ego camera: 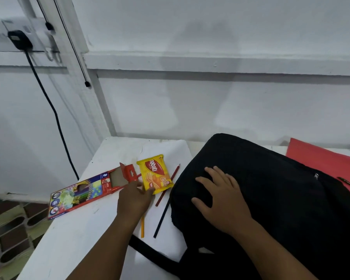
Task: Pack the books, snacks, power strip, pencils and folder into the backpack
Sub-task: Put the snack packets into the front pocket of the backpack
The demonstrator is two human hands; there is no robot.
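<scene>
Backpack (271, 188) lies beside loose pencils (168, 184), wafer snack (155, 174), perhaps touched.

head view | worn on head | looks forward and down | close over white table (69, 235) | faces wall

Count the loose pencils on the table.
4: red pencil under the snack pack, dark pencil, orange pencil below the left hand, one on the red folder. Others may be hidden.
</scene>
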